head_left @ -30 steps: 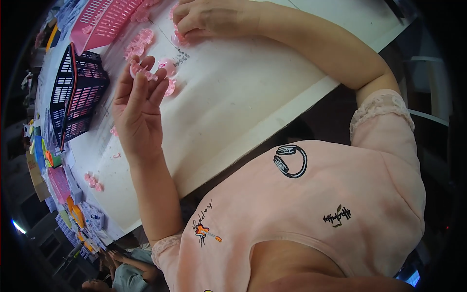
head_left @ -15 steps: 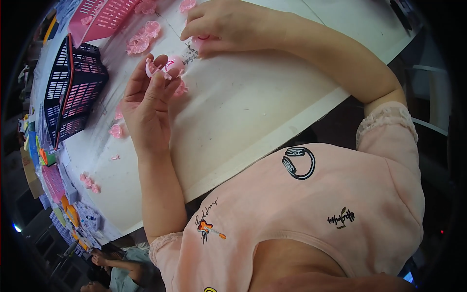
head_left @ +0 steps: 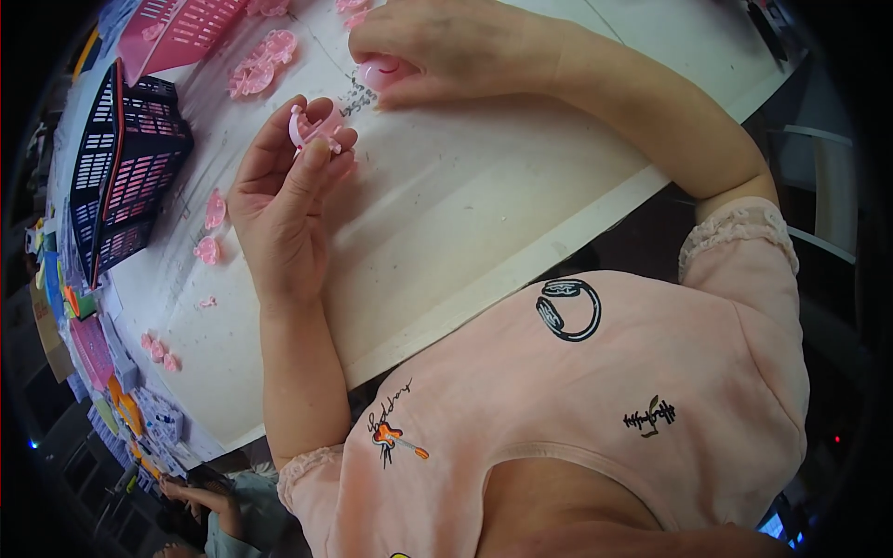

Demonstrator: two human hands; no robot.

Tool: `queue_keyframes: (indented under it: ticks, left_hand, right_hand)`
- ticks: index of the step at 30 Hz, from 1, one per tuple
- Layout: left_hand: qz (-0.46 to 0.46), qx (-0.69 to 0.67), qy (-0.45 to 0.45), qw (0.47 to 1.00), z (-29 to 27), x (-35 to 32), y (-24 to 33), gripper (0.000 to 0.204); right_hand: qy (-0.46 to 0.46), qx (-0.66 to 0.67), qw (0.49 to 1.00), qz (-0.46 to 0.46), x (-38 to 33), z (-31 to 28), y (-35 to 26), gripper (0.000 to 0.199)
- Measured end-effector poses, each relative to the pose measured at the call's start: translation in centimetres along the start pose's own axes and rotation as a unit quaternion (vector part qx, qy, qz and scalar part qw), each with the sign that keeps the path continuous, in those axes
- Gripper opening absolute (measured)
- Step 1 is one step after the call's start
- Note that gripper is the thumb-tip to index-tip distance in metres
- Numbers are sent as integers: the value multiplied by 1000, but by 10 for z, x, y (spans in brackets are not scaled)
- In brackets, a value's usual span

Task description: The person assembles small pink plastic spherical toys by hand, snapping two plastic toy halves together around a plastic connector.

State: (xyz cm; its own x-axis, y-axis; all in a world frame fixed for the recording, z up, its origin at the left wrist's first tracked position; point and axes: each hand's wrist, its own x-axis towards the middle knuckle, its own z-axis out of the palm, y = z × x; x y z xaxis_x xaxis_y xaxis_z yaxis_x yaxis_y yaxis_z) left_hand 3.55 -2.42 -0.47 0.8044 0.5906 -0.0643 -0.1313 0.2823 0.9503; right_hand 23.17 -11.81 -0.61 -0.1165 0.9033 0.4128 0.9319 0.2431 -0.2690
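My left hand (head_left: 277, 200) is closed on a small pink plastic part (head_left: 321, 144), thumb and fingers pinching it. The part looks hollow, with a curved rim and small knobs. Farther off and to the right, my right hand (head_left: 446, 48) curls over a rounded pink plastic piece (head_left: 379, 74) with a darker pink line on it. The piece is partly hidden under the fingers, close to the white tabletop (head_left: 437, 205). A gap separates the two hands. Another bit of pink shows just behind the left fingertips.
Left of my hands stand a dark blue slatted basket (head_left: 130, 172) and a pink basket (head_left: 181, 37). Clustered pink parts (head_left: 265, 65) lie beyond; loose pink pieces (head_left: 207, 249) and small pink bits (head_left: 160, 352) lie nearer. At lower left, another person's arm (head_left: 209, 498) shows.
The rounded marked face at my left fingers no longer shows; a hollow part shows there now. More of the rounded piece under my right hand is visible. The view has shifted slightly.
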Motion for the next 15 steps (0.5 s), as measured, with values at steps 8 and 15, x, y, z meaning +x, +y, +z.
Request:
queue_keyframes:
  ticks: [8,15]
  left_hand:
    - [-26,-24,22,999,5,-5,-2,34]
    - [-23,-72,14,997,3,-5,-4,36]
  right_hand:
    - [70,243,968,1,3,-8,-26,24]
    - [-20,537,828,158,4,-4,-22,33]
